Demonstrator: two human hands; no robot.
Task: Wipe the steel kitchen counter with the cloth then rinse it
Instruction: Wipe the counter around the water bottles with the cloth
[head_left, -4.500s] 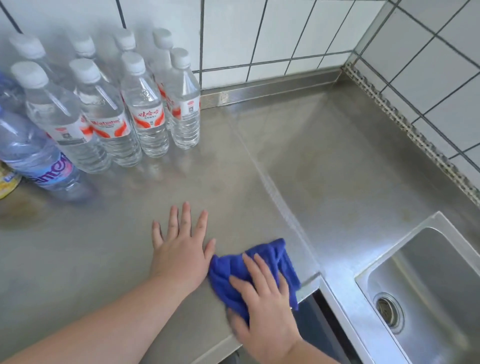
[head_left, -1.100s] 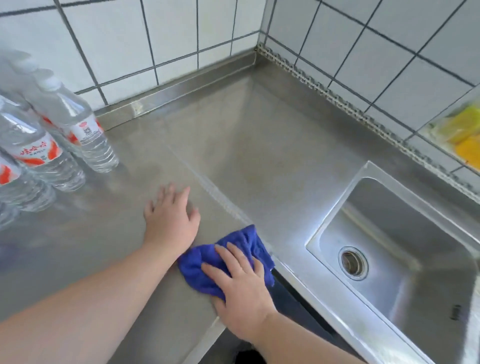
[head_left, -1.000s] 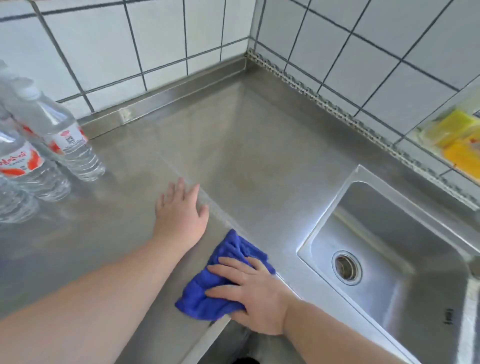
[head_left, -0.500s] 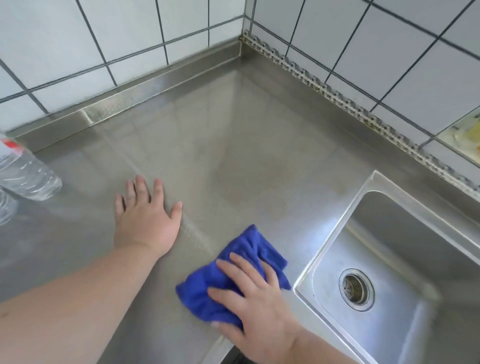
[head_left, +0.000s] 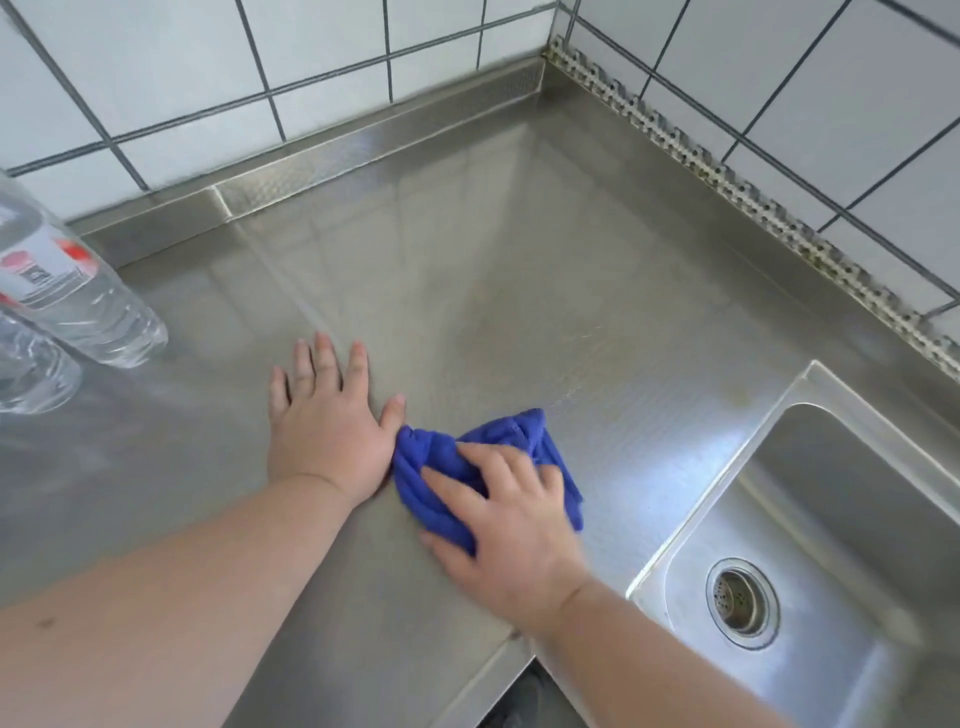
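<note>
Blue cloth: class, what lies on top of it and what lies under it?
The right hand presses on the blue cloth. Under it lies the steel counter; that covered patch cannot be seen.

The cloth (head_left: 485, 470) is blue and crumpled, and it lies flat on the steel desk (head_left: 545, 291) near the front edge. The desk is grey brushed metal. The sink (head_left: 831, 525) is set into the desk at the right.
</note>
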